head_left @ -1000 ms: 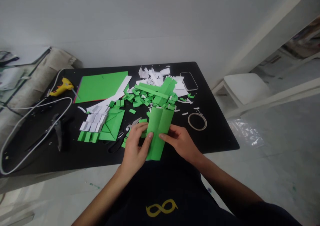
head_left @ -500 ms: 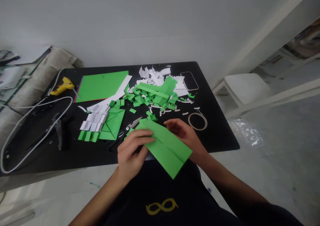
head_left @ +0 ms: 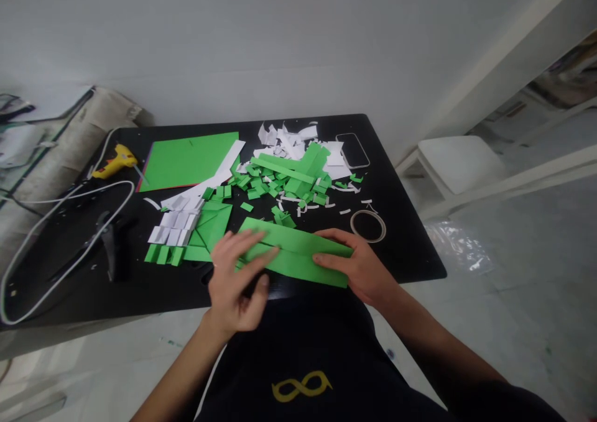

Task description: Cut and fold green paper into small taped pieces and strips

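A long green paper strip (head_left: 293,251) with a crease along its length lies over the table's near edge. My right hand (head_left: 361,263) pinches its right end, thumb on top and fingers behind. Over the strip's left end is my left hand (head_left: 242,279), fingers spread and slightly blurred; whether they touch the paper I cannot tell. Left of that hand lies a folded green paper piece (head_left: 212,226) with rows of small white folded tabs (head_left: 175,223) and green ones. Behind the strip, small cut green pieces (head_left: 261,183) form a pile.
A yellow glue gun (head_left: 116,161) with a white cord lies left, near a black-handled tool (head_left: 109,242). Green sheets (head_left: 186,158) and white paper scraps (head_left: 289,139) are at the back. A tape roll (head_left: 368,226) is at right. Beyond the table stands a white stool (head_left: 459,161).
The green strip has turned from a steep slant to nearly level. My right hand has taken hold of its right end, while my left hand has let go and spread its fingers.
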The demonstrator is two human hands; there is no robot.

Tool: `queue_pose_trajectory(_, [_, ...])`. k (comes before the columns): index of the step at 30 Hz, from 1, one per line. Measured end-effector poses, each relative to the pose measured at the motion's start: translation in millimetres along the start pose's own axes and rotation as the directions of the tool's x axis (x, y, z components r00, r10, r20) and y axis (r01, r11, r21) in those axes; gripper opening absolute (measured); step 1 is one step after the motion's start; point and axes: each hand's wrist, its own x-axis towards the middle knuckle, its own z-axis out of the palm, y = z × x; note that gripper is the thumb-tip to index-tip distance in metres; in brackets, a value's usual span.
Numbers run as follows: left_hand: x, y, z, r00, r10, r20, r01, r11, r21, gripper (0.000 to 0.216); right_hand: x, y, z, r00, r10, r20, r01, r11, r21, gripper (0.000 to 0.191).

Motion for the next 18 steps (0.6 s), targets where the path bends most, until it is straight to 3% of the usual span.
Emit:
queue_pose_trajectory(1, [1,-4,-4,0.994,-0.100,-0.041,0.097,0.993,-0.073,0.047,1,-1,-3,1.000,-0.023,0.005,0.023,0.999,-0.044,0.034])
queue_pose_trajectory(3, [4,-12,-10,0.921,-0.376,-0.105,0.339,0.903,-0.263,0.045,2,-5,-7,0.997,-0.070,0.021,0.072,0.988,-0.135,0.030])
queue_pose_trajectory(4, [6,-16,-12,0.862,-0.504,-0.060,0.449,0.812,-0.374,0.048,2,-8,-8,0.996,-0.089,0.027,0.092,0.980,-0.179,0.028])
queue_pose_trajectory(6, [9,-21,-16,0.738,-0.661,0.134,0.618,0.584,-0.527,0.058,3,-14,-10,0.994,-0.110,0.030,0.114,0.961,-0.252,0.025])
queue_pose_trajectory(8, [12,-21,-18,0.636,-0.702,0.321,0.730,0.412,-0.545,0.059,4,-19,-10,0.992,-0.122,0.029,0.125,0.944,-0.306,0.022])
queue_pose_trajectory(9, [13,-20,-19,0.605,-0.707,0.367,0.761,0.378,-0.527,0.053,4,-20,-10,0.992,-0.125,0.031,0.129,0.936,-0.329,0.021])
queue_pose_trajectory(10, [15,-18,-19,0.592,-0.710,0.381,0.777,0.376,-0.505,0.045,4,-21,-11,0.991,-0.126,0.033,0.130,0.929,-0.347,0.021])
queue_pose_trajectory(12, [17,-15,-20,0.612,-0.706,0.357,0.769,0.423,-0.479,0.031,5,-22,-12,0.992,-0.127,0.027,0.128,0.923,-0.364,0.021])
queue_pose_trajectory(15, [19,-11,-20,0.649,-0.679,0.343,0.744,0.475,-0.470,0.028,5,-20,-13,0.990,-0.142,-0.001,0.133,0.925,-0.356,0.024])
queue_pose_trajectory(18, [18,-9,-20,0.640,-0.684,0.349,0.756,0.481,-0.443,0.029,5,-19,-14,0.989,-0.148,-0.009,0.137,0.938,-0.318,0.026])
